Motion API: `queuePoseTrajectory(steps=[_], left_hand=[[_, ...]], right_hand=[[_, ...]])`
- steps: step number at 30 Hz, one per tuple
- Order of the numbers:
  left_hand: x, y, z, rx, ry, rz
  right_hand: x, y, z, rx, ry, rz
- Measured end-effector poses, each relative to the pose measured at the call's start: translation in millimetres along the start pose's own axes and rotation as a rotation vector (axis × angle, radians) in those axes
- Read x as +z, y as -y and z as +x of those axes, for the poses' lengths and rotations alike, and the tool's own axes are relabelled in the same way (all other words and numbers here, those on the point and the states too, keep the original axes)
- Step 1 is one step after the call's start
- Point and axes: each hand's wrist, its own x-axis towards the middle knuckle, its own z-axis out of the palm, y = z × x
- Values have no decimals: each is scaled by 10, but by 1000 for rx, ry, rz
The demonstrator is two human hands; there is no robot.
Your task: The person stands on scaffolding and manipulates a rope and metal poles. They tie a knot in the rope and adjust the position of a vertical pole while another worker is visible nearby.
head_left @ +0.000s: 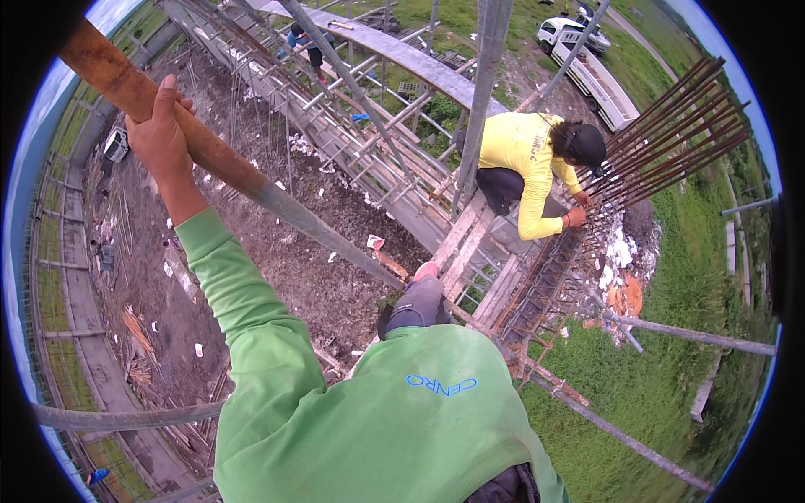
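1. Gripping a rusty scaffold pipe (210,151), the left hand (159,138) is closed round it up at the left of the view, arm in a green sleeve (243,310) stretched out to it; the pipe slants down from the upper left toward the timber walkway (470,243).
2. The right hand is out of view, so I cannot tell its grip.
3. The pipe looks like steel: stiff, heavy, rough with rust near the hand and greyer lower down; I judge that the rusty stretch gives friction, though it may flake; a full wrap of fingers and thumb suits it best.
4. A co-worker in a yellow shirt (520,151) crouches at a bundle of rusty reinforcing bars (671,126), both hands on them.
5. Labels and signs: blue lettering sits on the green shirt front (442,384); white scraps (620,251) lie under the bars; a white truck (587,67) stands far below.
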Motion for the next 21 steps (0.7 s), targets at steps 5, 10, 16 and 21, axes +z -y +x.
queuePoseTrajectory(steps=[5,10,16,21], left_hand=[[-2,6,-9,-2,-5,-6],[-2,-3,-28,-24,-5,-9],[-8,17,-19,-9,-1,1],[-12,20,-14,11,11,-9]], right_hand=[[-7,-56,-14,10,-2,16],[-7,-76,-3,24,-20,13],[-9,-99,28,40,-11,-56],[-13,-141,63,48,-6,-145]])
